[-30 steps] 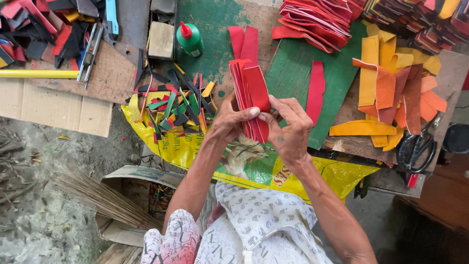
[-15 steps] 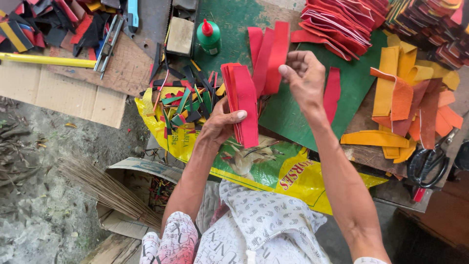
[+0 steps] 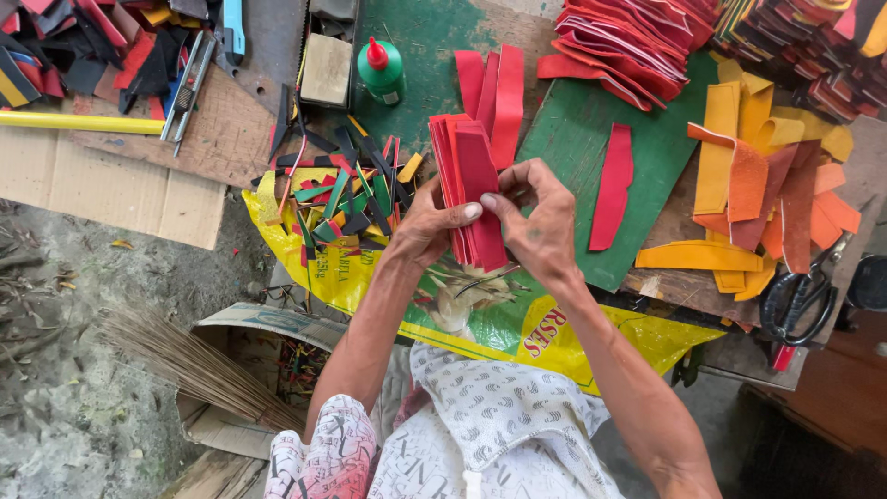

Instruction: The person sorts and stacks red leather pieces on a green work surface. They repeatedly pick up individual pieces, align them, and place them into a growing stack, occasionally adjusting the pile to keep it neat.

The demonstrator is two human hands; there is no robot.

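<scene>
My left hand [image 3: 432, 222] grips a thick stack of red leather strips [image 3: 469, 176] from its left side, thumb across the front. From the right, my right hand [image 3: 539, 217] pinches the front strip of the same stack with thumb and fingers. Just behind the stack, a few loose red strips [image 3: 492, 92] lie on the green board [image 3: 573, 129]. One single red strip [image 3: 613, 185] rests on the board to the right of my right hand.
A heap of coloured offcuts [image 3: 346, 194] lies left of my hands on a yellow sack [image 3: 591, 337]. Green glue bottle [image 3: 381, 69], red pile [image 3: 628, 42], orange and yellow strips [image 3: 758, 185], black scissors [image 3: 799, 296], box cutter [image 3: 189, 88], yellow stick [image 3: 78, 122], broom [image 3: 185, 365].
My right hand laid a red strip down behind the stack half a second ago and has come back to the stack. The left hand kept holding the stack.
</scene>
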